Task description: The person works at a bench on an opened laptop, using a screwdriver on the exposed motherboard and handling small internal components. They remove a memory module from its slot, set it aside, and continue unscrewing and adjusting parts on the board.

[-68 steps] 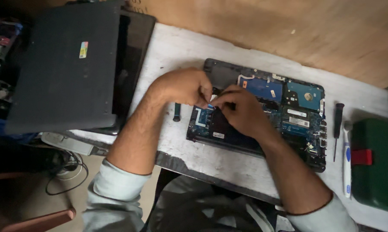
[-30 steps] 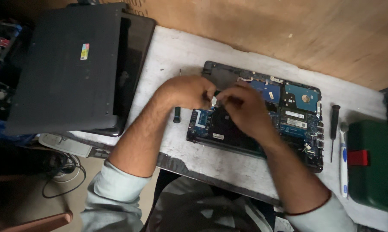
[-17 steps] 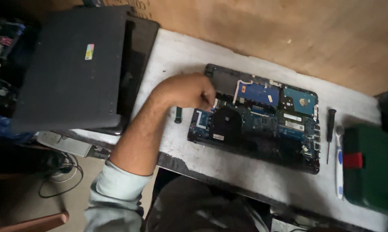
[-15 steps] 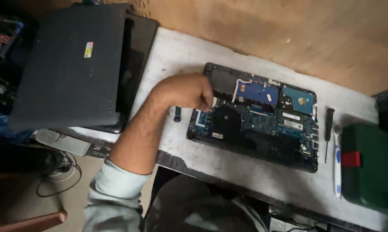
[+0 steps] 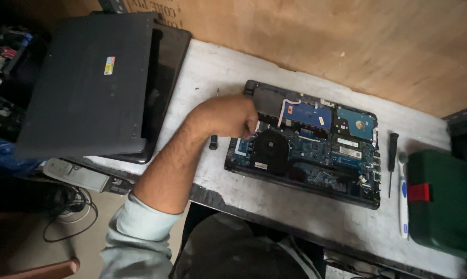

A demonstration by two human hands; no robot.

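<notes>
**One hand on the opened laptop, left corner**

One hand only in view: the left hand [image 5: 228,114], reaching in from the lower left with its pale sleeve [image 5: 140,227] pushed up to the forearm. Fingers curled under, knuckles up, fingertips down on the left end of the opened laptop [image 5: 316,155]. Whether they pinch anything cannot be told; the fingertips are hidden under the hand. Right hand out of frame.

Laptop lies bottom-up, cover off, on the grey worktable [image 5: 218,67], roughly centre-right. Exposed: round black fan [image 5: 268,147] just beside the hand, blue circuit board [image 5: 321,147] across the middle, blue-labelled drive [image 5: 355,123] at the upper right corner.

Small dark screwdriver [image 5: 213,139] lies on the table just left of the laptop, partly under the wrist.

Right of the laptop: black-handled screwdriver [image 5: 392,160], beside it a white-and-blue toothbrush [image 5: 402,201], then a green case [image 5: 443,201] with a red latch at the table's edge.

Left end of the table: a dark laptop cover [image 5: 83,88] resting tilted over another black laptop [image 5: 166,67]. Cables [image 5: 68,212] on the floor below.
</notes>
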